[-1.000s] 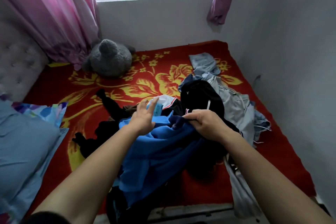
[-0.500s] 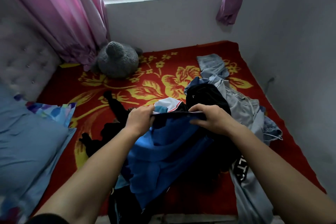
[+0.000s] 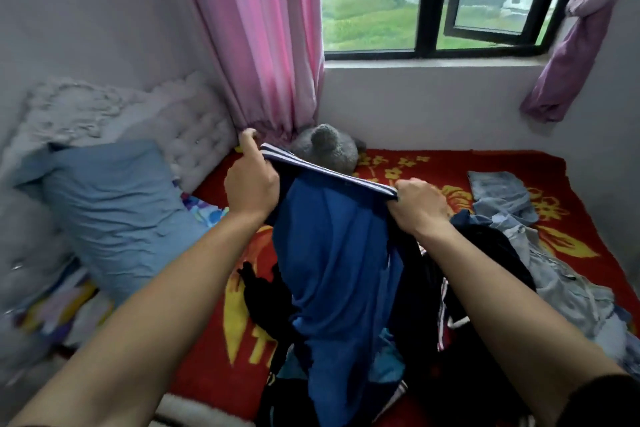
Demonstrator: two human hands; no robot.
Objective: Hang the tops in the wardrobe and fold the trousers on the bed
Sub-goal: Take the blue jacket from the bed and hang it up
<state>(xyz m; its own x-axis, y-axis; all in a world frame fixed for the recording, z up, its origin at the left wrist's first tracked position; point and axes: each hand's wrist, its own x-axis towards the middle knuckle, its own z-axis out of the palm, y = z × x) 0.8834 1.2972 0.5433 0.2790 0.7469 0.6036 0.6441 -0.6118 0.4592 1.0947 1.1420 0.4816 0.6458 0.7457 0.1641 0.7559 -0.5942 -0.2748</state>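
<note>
- Your left hand [image 3: 251, 184] is clamped on the left end of the striped band [image 3: 329, 174] of a blue garment [image 3: 339, 270]. The fingers are curled round the edge and the index finger stands up above the band.
- Your right hand [image 3: 420, 208] pinches the right end of the same band, with the fingers folded under and the knuckles up.
- The two hands are held well apart, at 9 and 3 o'clock of the band, which is pulled taut between them. It slopes down from the left hand to the right.
- The blue garment hangs from the band in front of you, lifted above the bed [image 3: 433, 163]. Its lower end trails down at 6 o'clock into the dark clothes lying there. You cannot tell from this view whether it is a top or trousers.
- A black garment [image 3: 491, 263] lies on the bed just under your right forearm, at 3 o'clock of the blue one. Grey clothing [image 3: 568, 291] and a denim piece [image 3: 498, 188] lie beyond it.
- A grey plush toy [image 3: 325, 146] sits on the bed at 12 o'clock of the band, beside the pink curtain [image 3: 263, 45].
- A blue pillow [image 3: 114, 211] lies at 9 o'clock, against the headboard [image 3: 194, 135].
</note>
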